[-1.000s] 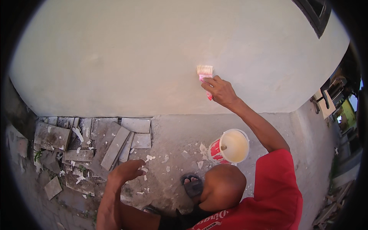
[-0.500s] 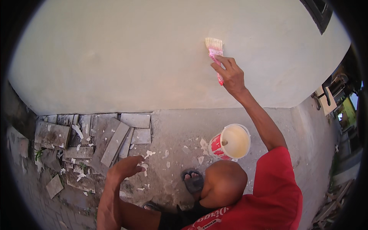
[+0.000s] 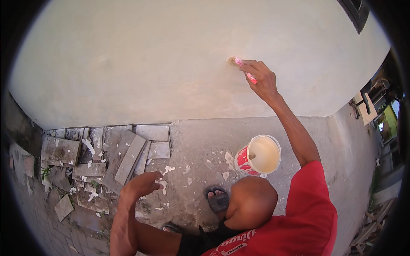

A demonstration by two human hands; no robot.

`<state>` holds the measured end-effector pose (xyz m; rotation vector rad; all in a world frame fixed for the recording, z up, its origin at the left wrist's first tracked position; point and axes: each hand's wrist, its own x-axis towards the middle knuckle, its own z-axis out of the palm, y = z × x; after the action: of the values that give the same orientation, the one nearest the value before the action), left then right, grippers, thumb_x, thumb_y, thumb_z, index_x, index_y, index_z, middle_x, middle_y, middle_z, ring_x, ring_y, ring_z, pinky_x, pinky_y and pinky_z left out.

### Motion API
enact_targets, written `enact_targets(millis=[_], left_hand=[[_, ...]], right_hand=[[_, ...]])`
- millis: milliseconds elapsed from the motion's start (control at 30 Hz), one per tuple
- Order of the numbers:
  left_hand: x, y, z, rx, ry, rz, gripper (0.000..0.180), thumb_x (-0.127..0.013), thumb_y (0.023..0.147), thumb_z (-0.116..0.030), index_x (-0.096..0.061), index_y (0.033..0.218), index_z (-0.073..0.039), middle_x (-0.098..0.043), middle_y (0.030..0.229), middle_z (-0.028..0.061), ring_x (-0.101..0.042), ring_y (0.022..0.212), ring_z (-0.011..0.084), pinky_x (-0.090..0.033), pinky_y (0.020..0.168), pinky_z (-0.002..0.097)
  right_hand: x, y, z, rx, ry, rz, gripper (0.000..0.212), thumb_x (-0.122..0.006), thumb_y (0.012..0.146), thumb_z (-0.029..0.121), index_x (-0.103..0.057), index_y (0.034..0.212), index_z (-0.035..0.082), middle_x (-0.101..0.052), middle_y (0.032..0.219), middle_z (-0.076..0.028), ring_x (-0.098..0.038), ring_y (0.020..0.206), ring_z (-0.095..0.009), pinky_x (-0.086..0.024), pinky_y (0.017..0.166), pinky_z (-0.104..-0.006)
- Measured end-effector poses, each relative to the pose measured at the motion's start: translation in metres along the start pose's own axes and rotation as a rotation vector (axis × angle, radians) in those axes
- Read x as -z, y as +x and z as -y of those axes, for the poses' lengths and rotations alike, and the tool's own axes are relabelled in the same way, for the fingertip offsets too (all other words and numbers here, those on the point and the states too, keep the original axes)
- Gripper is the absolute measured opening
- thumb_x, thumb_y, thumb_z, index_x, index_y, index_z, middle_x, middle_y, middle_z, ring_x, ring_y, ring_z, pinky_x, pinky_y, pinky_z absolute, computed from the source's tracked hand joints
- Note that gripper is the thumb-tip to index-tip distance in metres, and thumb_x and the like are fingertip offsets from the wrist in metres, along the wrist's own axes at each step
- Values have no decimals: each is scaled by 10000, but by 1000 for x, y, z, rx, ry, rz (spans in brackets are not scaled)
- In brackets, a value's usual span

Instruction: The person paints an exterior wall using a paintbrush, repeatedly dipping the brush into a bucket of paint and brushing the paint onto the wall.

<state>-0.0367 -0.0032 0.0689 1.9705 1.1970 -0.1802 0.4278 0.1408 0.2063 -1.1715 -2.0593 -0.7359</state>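
My right hand (image 3: 261, 79) is closed round the pink-and-red handle of a paintbrush (image 3: 238, 62). The pale bristles point left and meet the off-white wall (image 3: 141, 64), where they look bent against it. Below that arm, a white-and-red paint bucket (image 3: 243, 160) stands on the ground with cream-coloured paint inside. Something small and greyish shows at its inner left side; I cannot make out what. My left hand (image 3: 144, 184) hangs loosely in front of my left knee with nothing in it, fingers slightly apart.
Broken tiles and boards (image 3: 130, 160) are stacked along the wall's foot at the left. White paint flakes (image 3: 168, 169) litter the concrete around them. A dark window frame (image 3: 355, 16) sits at the upper right. My sandalled foot (image 3: 217, 200) is near the bucket.
My right hand has turned the brush so its bristles point left rather than up, and the bristles have come lower on the wall. My left hand has hardly moved.
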Motion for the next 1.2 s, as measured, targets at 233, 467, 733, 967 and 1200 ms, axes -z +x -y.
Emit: enact_targets(millis=[233,467,733,967,1200], left_hand=[[-5,0,9,-27,14,-27,462,-703,945,-291,-580,1324,-58,-676,1190,217,-653,1116,351,-516,934,427],[-3,-2,0,-1,-18,0,468,-699,945,-289,-577,1333,-59,-672,1200,220,-651,1121,355,-519,934,433],[0,0,-4,46,-34,6,462,-711,928,-304,-587,1299,-59,-672,1219,208,-632,1149,382,-490,967,435],[-4,-1,7,17,-26,0,481,-713,924,-329,-585,1306,-65,-666,1224,210,-629,1145,387,-491,962,440],[-2,2,-4,-22,25,13,468,-695,951,-305,-572,1335,-66,-672,1220,211,-650,1131,354,-512,943,434]], right_hand=[[-29,-37,12,107,-226,-48,339,-711,728,-20,-668,1017,151,-625,1259,-24,-623,1033,-251,-584,662,-321],[-71,-101,28,109,-78,288,299,-727,738,15,-659,998,147,-598,1229,-11,-601,1039,-229,-587,678,-332],[-23,-38,-2,-7,68,290,313,-729,778,-28,-693,1014,177,-655,1133,63,-624,966,-191,-571,656,-348],[5,-6,15,52,-191,-228,366,-705,747,-81,-704,1033,147,-667,1232,-18,-638,1056,-250,-601,705,-330],[-48,-82,41,61,89,457,298,-705,780,-10,-685,1031,148,-643,1195,13,-611,992,-216,-575,689,-339]])
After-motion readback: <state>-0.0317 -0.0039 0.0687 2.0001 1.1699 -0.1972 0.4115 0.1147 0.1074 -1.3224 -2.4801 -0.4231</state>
